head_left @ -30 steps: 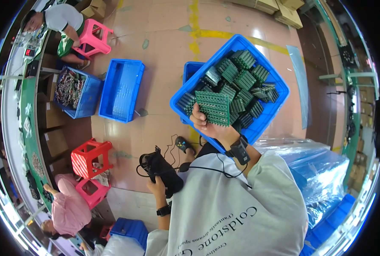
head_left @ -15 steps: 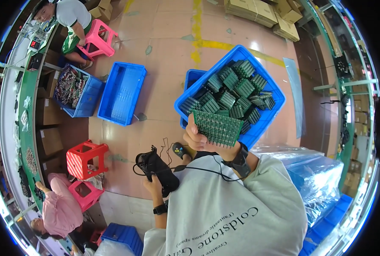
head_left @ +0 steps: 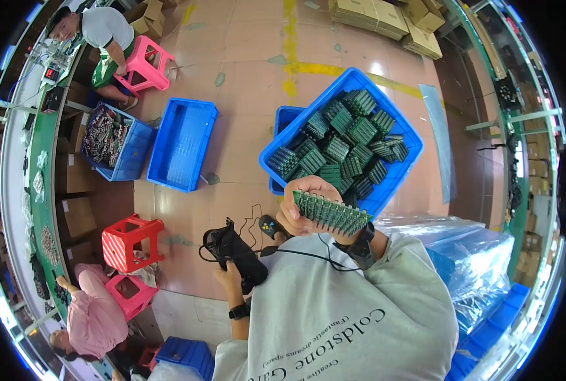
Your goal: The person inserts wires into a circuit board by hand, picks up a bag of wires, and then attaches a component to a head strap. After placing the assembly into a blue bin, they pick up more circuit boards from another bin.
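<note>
In my right hand [head_left: 307, 202] is a green circuit board panel [head_left: 331, 213], its rows of pins standing out from the face. The fingers close on its left end, and the board is tilted, showing its edge. Just beyond it sits a blue crate [head_left: 402, 170] heaped with bundles of similar green boards [head_left: 350, 138]. My left hand [head_left: 229, 277] grips a black pouch-like thing [head_left: 243, 259] lower down, partly hiding it. A black cable [head_left: 302, 251] runs from this pouch toward my right forearm, which wears a black wrist device [head_left: 359, 246].
At left stand an empty-looking blue crate [head_left: 197, 152], a blue bin of mixed parts [head_left: 138, 151] and red stools [head_left: 130, 244]. Two people sit along the green bench [head_left: 40, 209]. Plastic-wrapped blue goods [head_left: 470, 260] stand close by at right; cardboard [head_left: 372, 16] lies at the far side.
My right hand has tilted the circuit board, so its face is now seen more edge-on and lies slightly further right. The left hand and the pouch stay nearly still.
</note>
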Action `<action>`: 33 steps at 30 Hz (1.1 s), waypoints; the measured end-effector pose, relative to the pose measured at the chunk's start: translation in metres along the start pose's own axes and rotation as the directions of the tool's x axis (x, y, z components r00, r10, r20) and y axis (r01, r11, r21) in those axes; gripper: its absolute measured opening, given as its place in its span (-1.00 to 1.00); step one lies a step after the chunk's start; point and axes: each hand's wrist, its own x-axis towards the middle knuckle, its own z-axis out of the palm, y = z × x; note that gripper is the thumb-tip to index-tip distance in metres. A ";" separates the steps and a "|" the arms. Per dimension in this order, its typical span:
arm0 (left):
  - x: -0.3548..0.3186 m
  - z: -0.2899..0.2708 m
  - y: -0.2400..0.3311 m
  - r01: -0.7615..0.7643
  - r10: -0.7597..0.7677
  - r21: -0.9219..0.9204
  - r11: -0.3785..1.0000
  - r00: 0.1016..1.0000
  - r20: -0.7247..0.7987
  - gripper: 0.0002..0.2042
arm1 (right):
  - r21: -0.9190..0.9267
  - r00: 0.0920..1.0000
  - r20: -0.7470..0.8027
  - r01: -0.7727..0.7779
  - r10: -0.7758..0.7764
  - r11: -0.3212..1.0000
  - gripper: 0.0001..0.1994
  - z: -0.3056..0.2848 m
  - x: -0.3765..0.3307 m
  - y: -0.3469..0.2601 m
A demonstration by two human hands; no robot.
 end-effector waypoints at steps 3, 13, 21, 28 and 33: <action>-0.001 -0.002 0.018 0.046 -0.046 0.037 0.998 0.999 0.013 -0.79 | 0.030 1.000 -0.020 -0.006 0.006 1.000 -0.69 0.000 -0.002 0.000; -0.027 -0.052 0.031 0.145 -0.144 0.020 0.989 0.988 -0.053 -0.76 | -0.253 0.906 -0.380 -0.296 0.187 0.921 -0.73 -0.035 0.033 0.056; -0.019 -0.139 -0.052 0.207 -0.256 -0.203 0.957 0.933 -0.253 -0.75 | 0.000 0.836 -0.274 -0.494 0.476 0.869 -0.63 -0.018 0.118 0.201; 0.022 -0.268 -0.118 0.212 -0.308 -0.279 0.937 0.879 -0.365 -0.77 | -0.184 0.799 -0.073 -0.599 0.597 0.779 -0.69 0.026 0.214 0.365; 0.037 -0.341 -0.169 0.252 -0.364 -0.281 0.926 0.791 -0.492 -0.76 | -0.339 0.736 -0.158 -0.667 0.659 0.664 -0.70 0.079 0.288 0.501</action>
